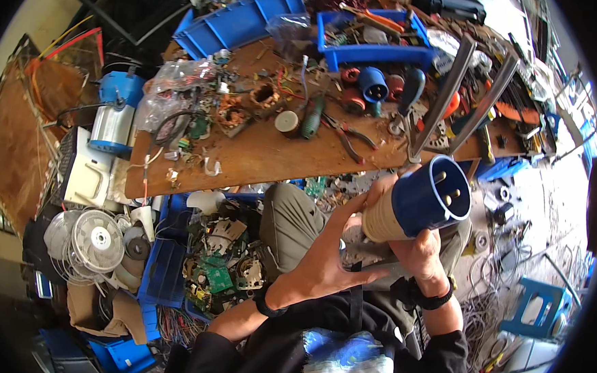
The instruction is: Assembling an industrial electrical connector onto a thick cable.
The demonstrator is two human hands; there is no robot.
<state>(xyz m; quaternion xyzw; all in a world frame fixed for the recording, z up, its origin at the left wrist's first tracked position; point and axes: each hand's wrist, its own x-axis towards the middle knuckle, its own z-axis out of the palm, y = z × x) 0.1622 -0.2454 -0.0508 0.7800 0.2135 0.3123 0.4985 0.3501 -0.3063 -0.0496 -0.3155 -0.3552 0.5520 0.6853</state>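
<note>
Above my lap I hold a large industrial plug [420, 202] with a blue collar and a cream ribbed body. It is tilted, its open end and metal pins facing up and to the right. My left hand [328, 253] has its fingers closed against the back of the cream body, the thumb apart below. From underneath, my right hand [419, 255] grips the plug, its thumb near the blue collar; its other fingers are mostly hidden. On the bench beyond lie pliers with red-and-black handles [348, 136], a green-handled screwdriver [311, 117] and another blue plug [373, 84].
Two upright metal bars [448, 93] rise at the wooden bench's [272, 166] right part. A blue tool tray [378, 53] stands at the back. Left of my legs is a blue crate of circuit boards [164, 267], beside a fan [98, 240]. A blue stool [536, 307] stands right.
</note>
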